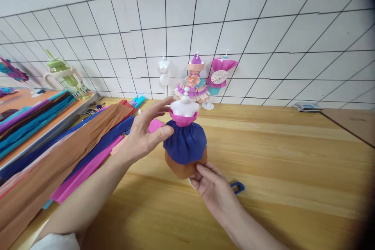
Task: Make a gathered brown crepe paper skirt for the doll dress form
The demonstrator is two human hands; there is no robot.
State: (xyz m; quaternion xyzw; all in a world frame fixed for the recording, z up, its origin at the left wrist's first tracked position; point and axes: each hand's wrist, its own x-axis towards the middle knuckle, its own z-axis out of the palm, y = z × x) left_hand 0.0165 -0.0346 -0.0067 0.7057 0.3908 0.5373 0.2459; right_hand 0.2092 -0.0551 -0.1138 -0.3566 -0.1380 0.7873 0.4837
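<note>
A small white dress-form mannequin [185,107] stands tilted before me, dressed in a pink top [183,118], a gathered dark blue layer [185,142] and a brown layer [179,165] below it. My right hand [212,181] grips the mannequin low down, its thumb against the brown layer's edge; the fingers beneath are partly hidden. Beside the upper left of the mannequin is my left hand [150,129], open with fingers apart. Its thumb tip is by the top of the blue layer; whether it touches I cannot tell.
Long strips of brown crepe paper [70,152] and other colours lie at left. Behind stand a bare mannequin [164,71], a ruffled-dress mannequin [193,80] and a pink-dressed one [224,72]. A green bottle [66,72] is back left. A blue handle [239,188] lies near my right hand.
</note>
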